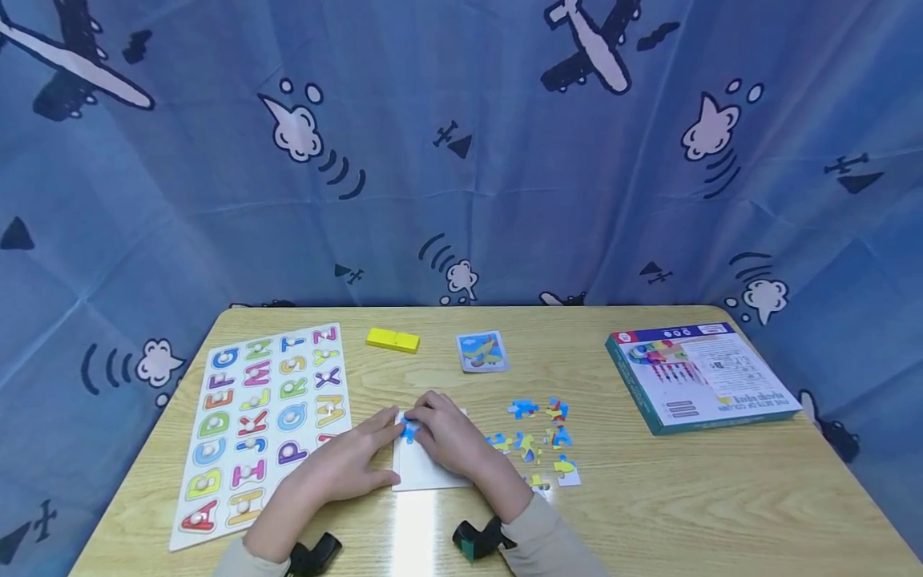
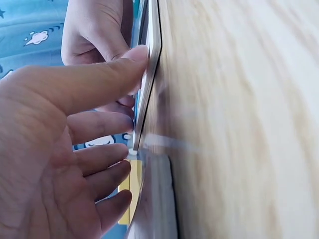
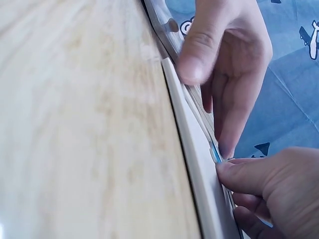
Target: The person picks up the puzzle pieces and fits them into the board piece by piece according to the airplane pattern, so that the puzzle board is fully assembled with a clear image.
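Board (image 1: 427,474) lies flat on the desk (image 1: 685,497); my left hand (image 1: 355,458), fingers spread, braces its left edge, apparently against slipping, while my right hand (image 1: 454,439) pinches the blue piece (image 1: 409,432) at the far-left corner.

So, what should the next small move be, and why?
Probably the right hand should ease the blue piece into the far left corner of the white board: it holds the piece close to there, while the left hand touches the board's left edge.
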Demonstrator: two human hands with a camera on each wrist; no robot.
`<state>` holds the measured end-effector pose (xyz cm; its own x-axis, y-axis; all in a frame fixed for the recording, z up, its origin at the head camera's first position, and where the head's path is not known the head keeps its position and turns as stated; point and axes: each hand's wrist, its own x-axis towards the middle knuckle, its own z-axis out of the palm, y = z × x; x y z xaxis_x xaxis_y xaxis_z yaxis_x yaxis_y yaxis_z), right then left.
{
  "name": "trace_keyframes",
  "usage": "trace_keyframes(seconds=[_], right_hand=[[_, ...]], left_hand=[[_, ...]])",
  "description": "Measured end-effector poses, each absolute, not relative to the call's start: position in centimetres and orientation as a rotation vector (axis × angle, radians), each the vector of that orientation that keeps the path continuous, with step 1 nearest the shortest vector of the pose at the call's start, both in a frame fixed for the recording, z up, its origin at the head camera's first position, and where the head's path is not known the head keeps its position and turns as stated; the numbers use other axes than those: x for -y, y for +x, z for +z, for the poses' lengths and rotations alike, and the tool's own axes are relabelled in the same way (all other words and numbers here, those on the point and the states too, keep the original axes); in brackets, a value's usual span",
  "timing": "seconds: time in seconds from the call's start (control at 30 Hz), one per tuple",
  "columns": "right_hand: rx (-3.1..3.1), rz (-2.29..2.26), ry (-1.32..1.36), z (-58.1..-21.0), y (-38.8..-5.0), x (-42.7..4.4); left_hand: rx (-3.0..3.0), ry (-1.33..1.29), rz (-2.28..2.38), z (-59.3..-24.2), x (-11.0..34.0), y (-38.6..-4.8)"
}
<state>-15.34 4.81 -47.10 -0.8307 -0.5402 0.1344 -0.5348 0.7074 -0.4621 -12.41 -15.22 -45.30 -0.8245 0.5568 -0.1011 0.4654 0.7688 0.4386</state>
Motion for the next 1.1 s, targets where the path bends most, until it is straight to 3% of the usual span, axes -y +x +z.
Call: trace_keyframes(seconds=[0.63, 1.1], right_hand=[[-2.787, -0.897, -0.805, -45.9, -15.2, -6.5], [-2.819, -1.011, -0.624, -44.4, -15.3, -11.7]], left_hand=[[-2.698, 0.821, 0.692, -45.8, 14.5, -12.3], [-2.673, 0.795, 0.702, -45.7, 14.8, -12.5]])
